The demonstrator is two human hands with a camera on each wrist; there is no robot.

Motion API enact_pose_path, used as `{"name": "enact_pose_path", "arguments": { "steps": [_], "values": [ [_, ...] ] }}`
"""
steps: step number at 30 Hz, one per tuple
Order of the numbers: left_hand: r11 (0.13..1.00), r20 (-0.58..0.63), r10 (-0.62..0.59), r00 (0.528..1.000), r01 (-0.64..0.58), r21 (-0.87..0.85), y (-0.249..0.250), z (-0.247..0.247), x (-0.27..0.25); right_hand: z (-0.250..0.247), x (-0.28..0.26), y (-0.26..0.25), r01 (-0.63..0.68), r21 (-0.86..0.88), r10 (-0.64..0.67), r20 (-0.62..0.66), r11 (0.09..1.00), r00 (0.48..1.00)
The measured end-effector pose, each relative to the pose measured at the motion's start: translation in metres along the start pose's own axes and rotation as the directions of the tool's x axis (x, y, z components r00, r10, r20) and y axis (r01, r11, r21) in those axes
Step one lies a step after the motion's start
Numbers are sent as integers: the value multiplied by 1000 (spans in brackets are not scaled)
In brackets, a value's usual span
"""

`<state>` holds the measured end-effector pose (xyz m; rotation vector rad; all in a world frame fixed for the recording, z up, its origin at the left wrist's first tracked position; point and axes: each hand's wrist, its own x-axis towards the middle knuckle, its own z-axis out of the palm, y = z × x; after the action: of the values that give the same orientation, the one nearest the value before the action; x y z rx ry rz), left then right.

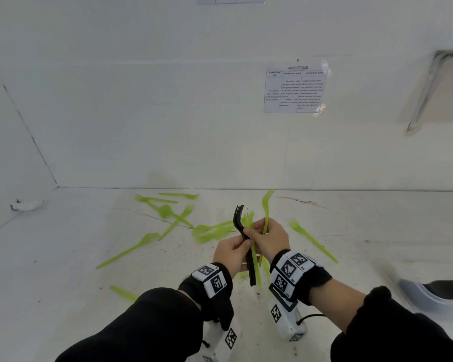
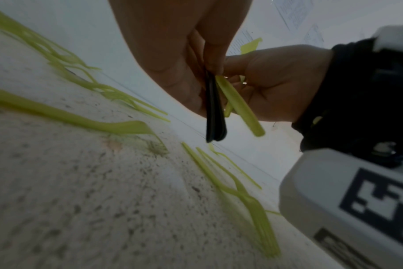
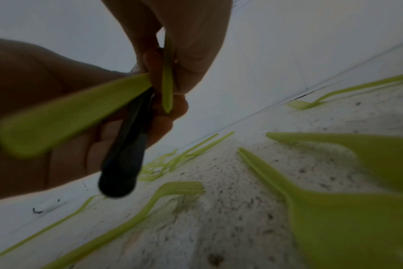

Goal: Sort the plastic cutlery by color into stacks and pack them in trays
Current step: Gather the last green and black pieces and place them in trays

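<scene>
Presently the left hand (image 1: 230, 253) clamps the black fork stack (image 1: 242, 236) mid-handle above the near table (image 1: 63, 257), the right hand (image 1: 268, 237) pinches green forks (image 1: 266, 215) beside it; light, slick, springy plastic, best gripped at the handles.

A printed sheet (image 1: 295, 89) taped to the far white wall, right of centre, bears the heading "INSIGHTTRACE" above a three-column table; the middle column head reads roughly "DESCRIPTION & GOALS" (the other heads and the body text are too small to make out). The wristbands (image 1: 290, 270) carry black-and-white square code markers, with no readable words.
</scene>
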<state>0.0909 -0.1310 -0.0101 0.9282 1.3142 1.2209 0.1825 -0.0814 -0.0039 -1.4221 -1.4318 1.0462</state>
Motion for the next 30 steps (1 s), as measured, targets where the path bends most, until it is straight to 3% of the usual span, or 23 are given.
{"name": "enact_pose_path", "arguments": {
  "steps": [6,10,13,19,24,27,30],
  "values": [
    [996,-2,-25,1000,25,-81,-1,-12,-2,13,-4,2,2,33,-4,63,999,998],
    [1000,33,-14,999,15,-27,-1,-18,-1,16,-5,2,-2,68,-3,66,998,998],
    [1000,-4,7,1000,-7,-22,-1,-21,-1,22,-8,-3,-40,73,27,170,997,985],
    [998,-67,0,998,-5,-67,-5,-29,1,23,-14,-6,-84,-39,89,166,996,982],
    [997,-37,11,999,-13,-74,-6,-31,-1,18,-25,1,-29,-103,58,295,994,954],
    [997,-36,15,999,-18,-77,-7,-33,-2,18,-25,7,-35,-38,43,229,999,972],
    [996,-35,15,999,-18,-93,-5,-31,-3,20,-29,9,19,-97,0,192,995,981]
  ]
}}
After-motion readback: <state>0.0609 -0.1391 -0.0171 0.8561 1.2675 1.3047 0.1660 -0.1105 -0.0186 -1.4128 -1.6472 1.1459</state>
